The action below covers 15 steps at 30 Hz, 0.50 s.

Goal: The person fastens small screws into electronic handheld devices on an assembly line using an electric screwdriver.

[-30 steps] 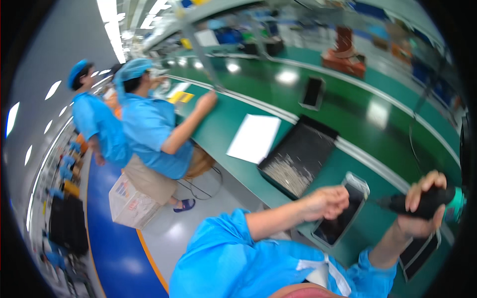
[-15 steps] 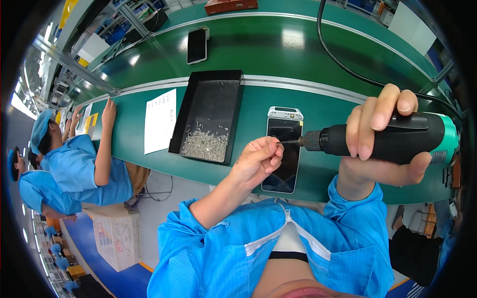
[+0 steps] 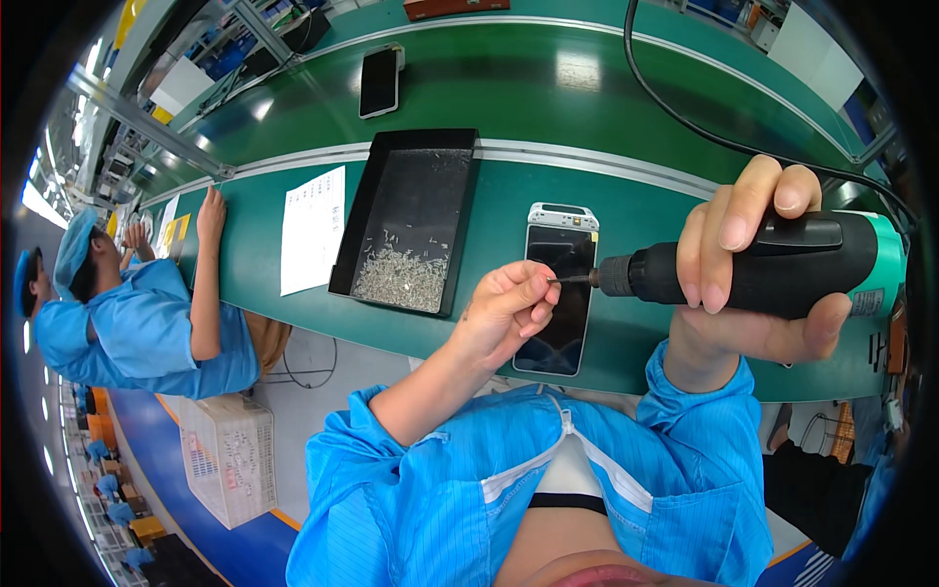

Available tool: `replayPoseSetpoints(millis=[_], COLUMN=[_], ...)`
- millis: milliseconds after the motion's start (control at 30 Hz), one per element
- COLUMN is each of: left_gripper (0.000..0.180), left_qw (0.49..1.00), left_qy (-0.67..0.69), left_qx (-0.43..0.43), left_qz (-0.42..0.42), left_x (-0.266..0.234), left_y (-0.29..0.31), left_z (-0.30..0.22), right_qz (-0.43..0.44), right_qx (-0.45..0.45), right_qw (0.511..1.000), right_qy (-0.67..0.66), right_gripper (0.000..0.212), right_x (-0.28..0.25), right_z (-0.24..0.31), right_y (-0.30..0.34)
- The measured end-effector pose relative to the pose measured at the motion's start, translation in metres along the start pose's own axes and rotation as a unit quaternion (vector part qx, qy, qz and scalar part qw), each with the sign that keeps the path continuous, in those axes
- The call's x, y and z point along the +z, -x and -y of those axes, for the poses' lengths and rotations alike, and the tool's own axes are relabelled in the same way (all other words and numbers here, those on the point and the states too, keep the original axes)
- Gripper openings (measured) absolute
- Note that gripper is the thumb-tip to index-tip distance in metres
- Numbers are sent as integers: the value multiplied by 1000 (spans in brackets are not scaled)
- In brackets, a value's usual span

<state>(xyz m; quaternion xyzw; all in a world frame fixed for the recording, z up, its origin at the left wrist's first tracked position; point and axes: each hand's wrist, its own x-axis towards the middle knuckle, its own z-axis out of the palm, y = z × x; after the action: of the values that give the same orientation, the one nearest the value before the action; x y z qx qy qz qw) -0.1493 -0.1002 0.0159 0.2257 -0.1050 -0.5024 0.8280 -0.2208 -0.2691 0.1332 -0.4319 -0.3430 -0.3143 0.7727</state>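
My right hand (image 3: pixel 753 254) is wrapped round a black and green electric screwdriver (image 3: pixel 699 272), held level with its bit pointing left. At the tip of that bit, the thumb and forefinger of my left hand (image 3: pixel 511 305) are pinched together; whatever lies between them is too small to make out, perhaps a screw. Below the bit, a handheld device (image 3: pixel 553 338) with a dark screen and a white frame lies on the green bench. A black tray (image 3: pixel 416 210) stands to its left, with a heap of small silvery screws (image 3: pixel 401 279) at its near end.
Left of the tray lies a white paper sheet (image 3: pixel 313 230). A second device (image 3: pixel 380 82) rests on the green conveyor (image 3: pixel 489 88) beyond a metal rail. A black cable (image 3: pixel 675 127) runs to the screwdriver. Co-workers in blue (image 3: pixel 147 313) sit at the left, beside a white crate (image 3: pixel 230 460).
Both hands and the screwdriver hold almost the same pose, the bit still at my left fingertips. The view has shifted slightly, and the co-worker at the left has moved a little.
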Motion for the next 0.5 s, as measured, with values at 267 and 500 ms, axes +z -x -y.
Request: replayPoseSetpoints(millis=[267, 500], left_gripper=[8, 9], left_qw=[997, 997], left_qy=[-55, -50], left_qx=[33, 36], left_qz=[-48, -50], left_x=[2, -3], left_y=[5, 6], left_z=[-3, -3], right_qz=[32, 34], right_qx=[-24, -21], right_qw=[999, 999], right_qy=[-14, -17], right_gripper=[54, 54], right_x=[-4, -1], right_z=[-5, -10], right_y=[-2, -2])
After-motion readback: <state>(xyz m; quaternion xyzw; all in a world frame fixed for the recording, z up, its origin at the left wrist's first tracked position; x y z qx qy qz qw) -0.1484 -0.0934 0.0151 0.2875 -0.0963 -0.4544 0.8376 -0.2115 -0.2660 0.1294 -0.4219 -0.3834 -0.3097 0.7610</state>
